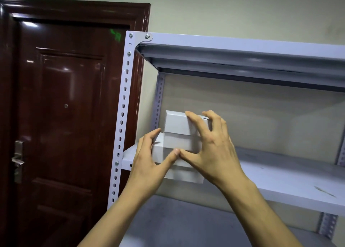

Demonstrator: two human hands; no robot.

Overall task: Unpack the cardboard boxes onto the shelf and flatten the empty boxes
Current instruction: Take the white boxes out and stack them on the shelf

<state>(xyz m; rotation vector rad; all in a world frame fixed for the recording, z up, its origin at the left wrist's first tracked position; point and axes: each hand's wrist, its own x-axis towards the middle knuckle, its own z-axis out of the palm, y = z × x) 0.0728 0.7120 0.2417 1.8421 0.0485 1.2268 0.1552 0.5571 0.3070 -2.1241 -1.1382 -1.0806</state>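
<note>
A stack of small white boxes sits at the left end of the white metal shelf's middle board. The top box stands on a wider one, with another white box below at the board's front edge. My left hand holds the stack's left side, fingers curled round the middle box and thumb on its front. My right hand grips from the right, fingertips over the top box, thumb low on the front. Both thumbs meet.
A perforated white upright frames the shelf's left side; the top board hangs above. A lower grey board lies beneath my arms. A dark red door with a metal handle stands to the left.
</note>
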